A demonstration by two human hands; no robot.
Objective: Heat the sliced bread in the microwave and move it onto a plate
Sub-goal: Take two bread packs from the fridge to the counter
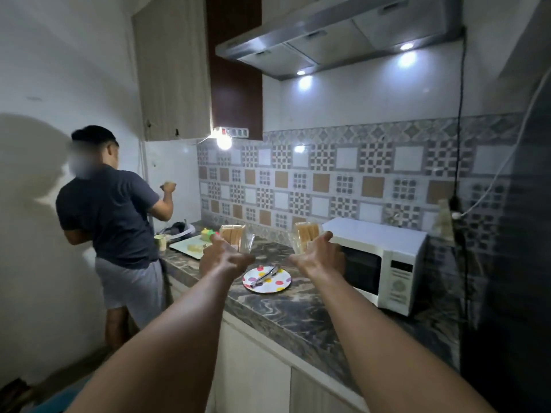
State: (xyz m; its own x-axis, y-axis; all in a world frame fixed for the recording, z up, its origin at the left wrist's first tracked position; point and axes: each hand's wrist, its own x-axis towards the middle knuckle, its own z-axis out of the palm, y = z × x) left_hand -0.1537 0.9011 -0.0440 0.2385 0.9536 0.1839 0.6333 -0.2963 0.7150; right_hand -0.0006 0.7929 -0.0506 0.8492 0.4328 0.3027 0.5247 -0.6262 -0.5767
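Two clear bags of sliced bread stand on the dark marble counter: the left bag [234,234] and the right bag [304,234]. My left hand [222,254] reaches out with fingers spread just in front of the left bag, holding nothing. Fingers apart as well, my right hand [317,254] hangs in front of the right bag. A white microwave [384,260] with its door closed sits to the right. Between my forearms lies a polka-dot plate [269,286] with metal tongs [265,275] on it.
Another person [116,216] stands at the counter's far left end, back turned. Near them lie a white cutting board [186,245], a mug [161,240] and a yellow container [207,234]. A dark fridge [512,263] stands at the right. A range hood [337,34] hangs overhead.
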